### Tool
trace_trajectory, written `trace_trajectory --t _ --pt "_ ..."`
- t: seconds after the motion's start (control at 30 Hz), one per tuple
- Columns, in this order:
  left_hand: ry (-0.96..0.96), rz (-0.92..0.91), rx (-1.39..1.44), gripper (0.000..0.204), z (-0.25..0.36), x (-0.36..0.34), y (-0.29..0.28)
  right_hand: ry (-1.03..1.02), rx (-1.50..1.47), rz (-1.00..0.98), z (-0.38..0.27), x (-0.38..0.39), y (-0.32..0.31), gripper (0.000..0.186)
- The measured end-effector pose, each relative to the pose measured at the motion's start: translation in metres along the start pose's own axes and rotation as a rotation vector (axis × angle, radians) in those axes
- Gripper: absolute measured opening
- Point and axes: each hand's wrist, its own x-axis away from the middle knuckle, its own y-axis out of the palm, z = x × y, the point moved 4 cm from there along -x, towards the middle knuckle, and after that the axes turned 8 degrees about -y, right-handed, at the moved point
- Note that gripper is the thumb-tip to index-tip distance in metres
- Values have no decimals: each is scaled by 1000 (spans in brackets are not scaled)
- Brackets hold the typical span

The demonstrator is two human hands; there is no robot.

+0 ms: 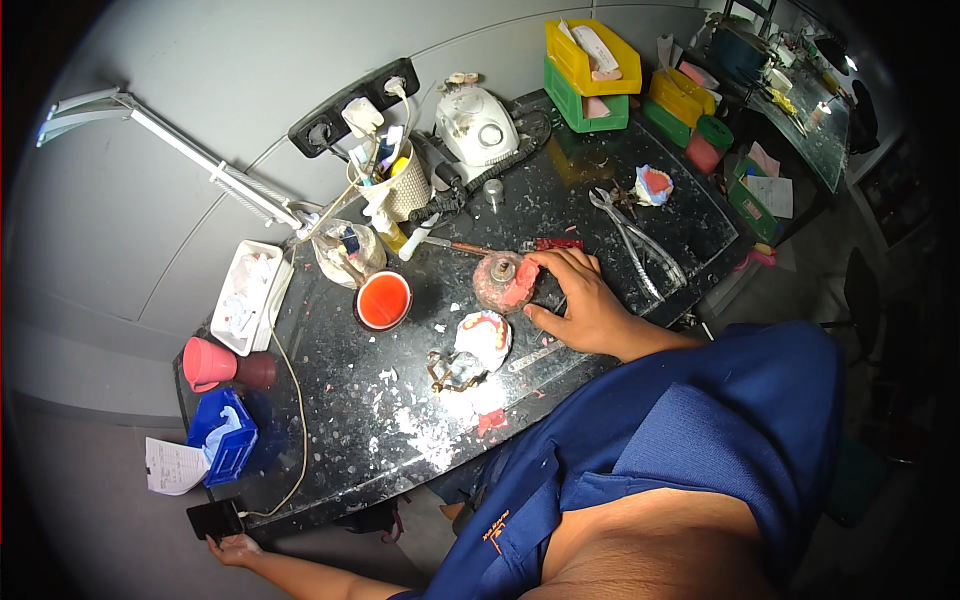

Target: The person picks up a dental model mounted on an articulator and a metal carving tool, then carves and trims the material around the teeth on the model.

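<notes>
My left hand [232, 550] holds a black phone [208, 518] with a cable plugged in, at the desk's front-left corner. My right hand [595, 310] has its fingers spread and curved at the right side of a pink-stained burner jar [494, 281], seeming to touch it. In front of that sit a plaster cast with red wax and teeth [483, 338], a metal articulator [445, 372] and a steel strip [532, 357]. A cup of red liquid [383, 298] stands left of the jar. A tool with a wooden handle [465, 245] lies behind it.
Black desk [340, 420] with a pink mug [209, 363], blue bin [222, 436], white tray [247, 296], tool pot [398, 188], white control unit [474, 127], pliers [640, 245], small cast [653, 183] and stacked bins [590, 70]. A lamp arm [190, 160] is at left; another workbench [800, 110] is at right.
</notes>
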Motion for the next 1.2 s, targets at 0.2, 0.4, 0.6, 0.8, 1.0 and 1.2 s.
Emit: trace_trajectory --t 0.2,0.4,0.6,0.8,1.0,1.2 --pt "53 -90 -65 38 33 -39 -68 -30 -37 -14 -3 -7 9 65" --pt "-41 8 -253 43 10 22 12 -28 -4 10 -1 -2 3 63" --pt "-40 88 -671 44 18 87 65 -38 -9 7 0 -3 5 63" --pt "-14 76 -599 44 16 79 59 -37 -5 -3 -2 -3 4 64" --pt "11 66 -528 43 14 63 47 -35 -2 5 0 -3 4 64" --pt "36 59 -455 43 13 48 30 -18 0 -5 0 -2 5 64"
